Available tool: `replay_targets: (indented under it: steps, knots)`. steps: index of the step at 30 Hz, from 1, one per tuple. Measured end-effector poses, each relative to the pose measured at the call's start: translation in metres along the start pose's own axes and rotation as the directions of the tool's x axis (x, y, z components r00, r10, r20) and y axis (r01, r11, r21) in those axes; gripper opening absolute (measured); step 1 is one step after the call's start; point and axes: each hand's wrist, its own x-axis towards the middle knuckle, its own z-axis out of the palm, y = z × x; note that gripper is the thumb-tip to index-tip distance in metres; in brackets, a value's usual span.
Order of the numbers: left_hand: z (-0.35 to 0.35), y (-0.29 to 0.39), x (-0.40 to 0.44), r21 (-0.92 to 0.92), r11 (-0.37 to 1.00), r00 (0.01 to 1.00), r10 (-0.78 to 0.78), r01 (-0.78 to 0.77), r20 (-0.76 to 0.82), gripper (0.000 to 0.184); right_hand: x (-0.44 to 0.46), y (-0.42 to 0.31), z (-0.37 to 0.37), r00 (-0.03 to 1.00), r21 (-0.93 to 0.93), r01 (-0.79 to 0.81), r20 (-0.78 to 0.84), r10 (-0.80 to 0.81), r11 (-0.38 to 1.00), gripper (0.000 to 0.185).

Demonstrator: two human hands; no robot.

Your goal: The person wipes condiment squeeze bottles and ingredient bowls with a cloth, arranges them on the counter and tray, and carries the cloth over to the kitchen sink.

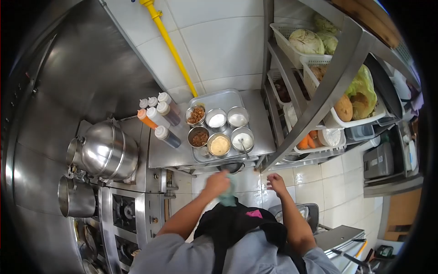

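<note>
My left hand [216,184] is closed on a pale green cloth [227,195], which hangs in front of my black apron. Slightly blurred, its fingers do not show one by one. My right hand [275,183] is held out over the floor, its fingers loosely bent and apart, with nothing in it. Beyond both hands, a steel counter [173,157] carries a metal tray [223,97] with several steel bowls. Among them are a bowl of yellowish powder [219,145] and a bowl of white powder with a spoon [242,140].
Several squeeze bottles [168,136] stand on the counter's left. A stove [124,213] and a large steel pot [109,153] are at my left. To the right, a metal rack [315,96] holds baskets of cabbage [306,42], carrots [311,140] and other produce. A yellow pipe [173,50] runs along the wall.
</note>
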Motion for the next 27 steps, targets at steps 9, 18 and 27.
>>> replay_targets:
  steps: [9,18,27]
  knots:
    - [-0.035,-0.203,0.072,-0.126,0.911,0.904,-0.407,0.393,-0.127,0.063,0.078,-0.095,0.098,0.993,-0.171,0.057,-0.093,-0.073,0.984,0.021]
    - [-0.038,-0.192,0.114,-0.177,0.9,0.917,-0.392,0.4,0.078,0.06,0.092,-0.097,0.123,0.976,0.163,-0.151,-0.13,0.173,0.975,0.015]
    - [-0.031,-0.157,0.132,-0.197,0.922,0.923,-0.276,0.333,0.266,0.055,0.068,-0.069,0.08,0.924,0.425,-0.137,-0.27,0.27,0.895,0.027]
